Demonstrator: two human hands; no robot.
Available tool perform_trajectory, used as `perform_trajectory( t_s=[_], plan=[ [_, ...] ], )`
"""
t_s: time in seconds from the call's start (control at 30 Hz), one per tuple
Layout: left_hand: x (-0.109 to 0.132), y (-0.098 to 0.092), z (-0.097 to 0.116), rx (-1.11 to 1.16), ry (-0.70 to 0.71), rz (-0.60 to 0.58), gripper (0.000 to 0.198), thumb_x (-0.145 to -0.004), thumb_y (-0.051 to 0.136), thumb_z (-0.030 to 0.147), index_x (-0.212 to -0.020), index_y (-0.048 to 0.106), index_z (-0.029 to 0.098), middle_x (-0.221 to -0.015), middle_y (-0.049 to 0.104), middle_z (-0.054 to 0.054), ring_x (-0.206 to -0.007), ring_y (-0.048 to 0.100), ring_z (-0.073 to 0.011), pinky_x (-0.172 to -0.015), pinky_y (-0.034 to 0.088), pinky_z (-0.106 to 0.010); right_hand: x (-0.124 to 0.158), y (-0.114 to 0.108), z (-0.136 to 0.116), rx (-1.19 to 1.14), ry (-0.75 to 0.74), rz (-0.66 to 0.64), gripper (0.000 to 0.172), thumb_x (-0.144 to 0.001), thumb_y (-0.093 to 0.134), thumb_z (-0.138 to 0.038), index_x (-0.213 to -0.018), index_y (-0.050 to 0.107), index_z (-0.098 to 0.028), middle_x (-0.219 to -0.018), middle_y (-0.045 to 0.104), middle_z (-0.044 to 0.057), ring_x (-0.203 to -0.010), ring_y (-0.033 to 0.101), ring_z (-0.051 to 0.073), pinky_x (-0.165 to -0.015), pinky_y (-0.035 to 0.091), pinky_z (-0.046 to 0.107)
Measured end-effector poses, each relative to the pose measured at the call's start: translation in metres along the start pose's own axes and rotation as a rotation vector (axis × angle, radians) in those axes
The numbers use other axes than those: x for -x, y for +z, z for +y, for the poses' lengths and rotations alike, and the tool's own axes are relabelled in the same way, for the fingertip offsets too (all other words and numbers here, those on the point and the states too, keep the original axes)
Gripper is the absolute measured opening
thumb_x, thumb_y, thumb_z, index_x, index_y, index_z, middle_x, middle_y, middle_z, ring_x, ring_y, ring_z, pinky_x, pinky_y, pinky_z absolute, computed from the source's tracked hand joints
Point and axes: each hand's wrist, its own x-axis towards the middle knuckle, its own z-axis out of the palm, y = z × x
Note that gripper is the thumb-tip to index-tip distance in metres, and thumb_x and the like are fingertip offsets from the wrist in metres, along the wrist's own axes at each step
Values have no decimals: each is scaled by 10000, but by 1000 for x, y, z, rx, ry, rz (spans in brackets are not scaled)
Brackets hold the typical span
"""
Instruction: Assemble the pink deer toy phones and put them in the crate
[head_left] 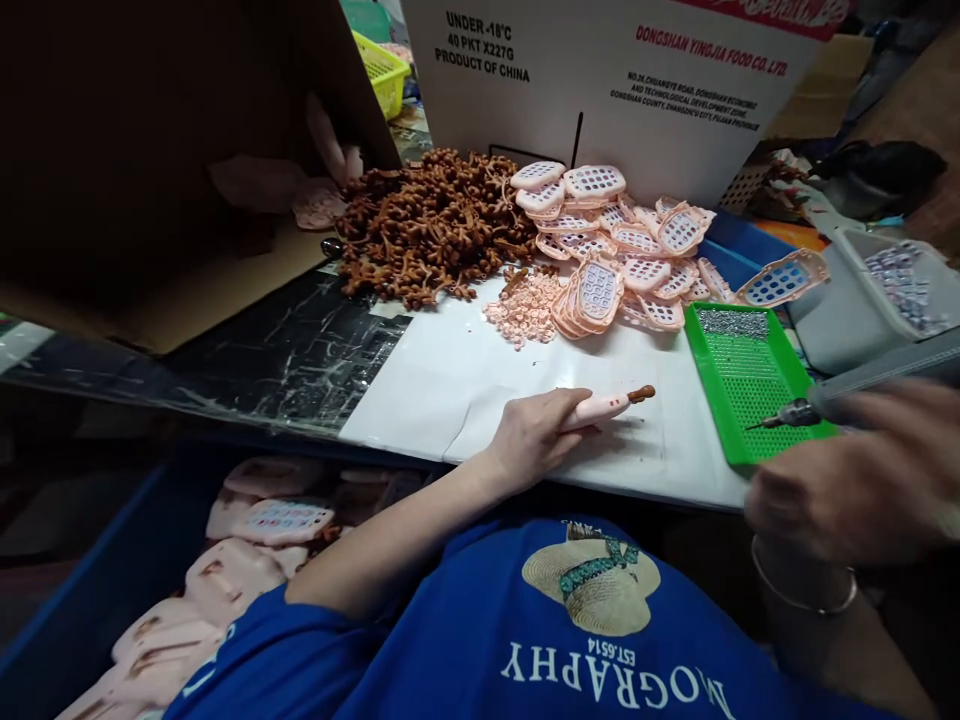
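My left hand (536,435) is closed round a pale pink plastic toy part (600,410) over the white work sheet (420,385). A brown knobbed piece sticks out of the part's far end. On the right, my right hand (855,480), blurred by motion, grips a grey electric screwdriver (885,375). Its bit points left over a green tray (712,400), which holds many small silver screws (731,323) at its far end. Beyond my left hand lies a heap of small pink pieces (521,310).
Brown plastic pieces (435,225) are piled behind, beside stacked pink keypad panels (637,240). A white carton (555,90) stands at the back, a brown carton (172,150) at left. Below left, a blue bin (82,590) holds pink parts. A grey tub (832,300) stands right.
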Motion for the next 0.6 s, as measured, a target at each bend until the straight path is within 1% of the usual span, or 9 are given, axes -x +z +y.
perform_trajectory(
  t_s=[0.03,0.07,0.1,0.2,0.27,0.33,0.4,0.5,0.6],
  plan=[
    [3,-1,-1,8,-21,-8,276,-867,664,320,-1131,691,246,-999,739,-68,-900,692,-218,-803,474,-275,4,11,-5,100,-123,5,345,-870,663,-443,-1203,632,-356,-1162,684,40,-1225,578,342,-1123,340,624],
    [5,-2,0,26,-40,-15,277,-863,668,318,-1129,698,247,-1022,738,-76,-922,691,-225,-831,475,-281,6,23,-10,158,-257,-38,365,-868,692,-358,-1226,634,-319,-1119,710,49,-1153,621,322,-1134,320,622],
    [6,-2,0,53,-55,-19,278,-855,675,312,-1123,704,245,-1044,735,-85,-945,688,-233,-861,474,-289,8,37,-13,176,-308,-111,370,-876,697,-330,-1236,631,-283,-1106,723,58,-1117,642,299,-1135,322,597],
    [9,-4,2,155,-74,-44,279,-847,681,305,-1116,714,240,-1057,726,-97,-971,672,-246,-922,464,-307,7,72,-13,166,-295,-218,289,-907,670,-348,-1174,666,-238,-1014,753,48,-1044,667,253,-1110,357,539],
    [10,-6,2,214,-73,-68,267,-861,665,307,-1113,717,236,-1050,722,-98,-966,663,-242,-921,462,-303,7,84,-8,132,-290,-202,227,-909,666,-338,-1112,693,-240,-934,757,29,-950,674,221,-1077,395,501],
    [9,-8,1,257,-68,-90,260,-864,662,305,-1107,722,232,-1062,722,-98,-966,658,-237,-913,460,-295,7,88,-3,106,-309,-172,193,-889,692,-315,-1066,707,-238,-887,757,17,-868,667,199,-1064,410,482],
    [6,-8,0,303,-85,-80,276,-831,701,296,-1098,731,234,-1060,725,-86,-964,655,-232,-918,457,-289,5,88,-2,111,-312,-175,185,-880,702,-315,-1050,713,-242,-869,759,11,-860,664,200,-1097,386,496],
    [-1,-8,1,445,-188,-32,329,-768,774,305,-1082,733,218,-981,728,-50,-920,649,-211,-898,469,-277,-1,83,-2,145,-261,-205,200,-922,635,-319,-1099,707,-261,-993,764,28,-1054,656,244,-1160,312,563],
    [-5,-11,7,869,-435,-44,354,-809,751,355,-1108,694,174,-910,722,-47,-761,658,-170,-734,528,-264,-7,74,-4,90,-190,-74,270,-933,604,-281,-1195,670,-270,-1249,691,73,-1275,567,299,-1155,325,610]
  ],
)
